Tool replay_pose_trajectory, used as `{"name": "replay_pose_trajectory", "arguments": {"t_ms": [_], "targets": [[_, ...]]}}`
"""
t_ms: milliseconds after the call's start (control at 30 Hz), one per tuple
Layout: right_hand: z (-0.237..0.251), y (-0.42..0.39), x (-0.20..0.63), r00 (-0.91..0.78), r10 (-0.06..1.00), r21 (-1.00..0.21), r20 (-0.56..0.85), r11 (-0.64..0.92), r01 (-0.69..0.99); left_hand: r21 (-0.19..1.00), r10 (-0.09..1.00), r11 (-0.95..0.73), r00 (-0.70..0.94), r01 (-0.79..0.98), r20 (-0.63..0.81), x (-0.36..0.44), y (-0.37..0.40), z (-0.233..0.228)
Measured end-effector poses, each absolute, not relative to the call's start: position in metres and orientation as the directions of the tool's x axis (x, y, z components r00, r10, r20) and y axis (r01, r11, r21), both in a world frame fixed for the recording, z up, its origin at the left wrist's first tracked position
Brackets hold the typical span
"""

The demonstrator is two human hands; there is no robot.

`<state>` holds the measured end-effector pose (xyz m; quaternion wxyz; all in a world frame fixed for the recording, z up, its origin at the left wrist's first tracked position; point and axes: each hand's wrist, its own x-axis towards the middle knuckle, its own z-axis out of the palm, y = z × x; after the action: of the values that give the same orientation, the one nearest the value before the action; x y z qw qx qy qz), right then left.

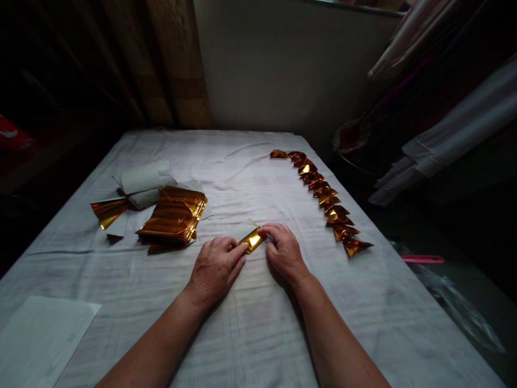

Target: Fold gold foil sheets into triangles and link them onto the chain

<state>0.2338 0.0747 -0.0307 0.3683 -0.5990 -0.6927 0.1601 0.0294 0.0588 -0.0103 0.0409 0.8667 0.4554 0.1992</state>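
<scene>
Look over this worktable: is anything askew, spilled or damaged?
Little stands out. Both hands, left hand and right hand, press a gold foil sheet on the white cloth. The folded foil pieces sit in a neat line. Only the stack of foil sheets is fanned unevenly, with one loose sheet lying apart.

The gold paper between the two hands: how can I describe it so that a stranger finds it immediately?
Start at the white cloth covering the table, then look at its near middle, where the left hand and the right hand meet. The gold paper lies pinched between their fingertips. Unlike the gold stack at the left and the row of folded pieces at the right, it is single, half folded and shows a white side.
</scene>
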Motion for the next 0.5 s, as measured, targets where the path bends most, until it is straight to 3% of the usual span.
{"name": "replay_pose_trajectory", "arguments": {"t_ms": [500], "targets": [[-0.016,0.071,0.242,-0.193,0.956,-0.654,0.222,0.293,0.697,0.270,0.829,-0.549,0.475,0.791,0.295,0.022,0.069,-0.008]]}}
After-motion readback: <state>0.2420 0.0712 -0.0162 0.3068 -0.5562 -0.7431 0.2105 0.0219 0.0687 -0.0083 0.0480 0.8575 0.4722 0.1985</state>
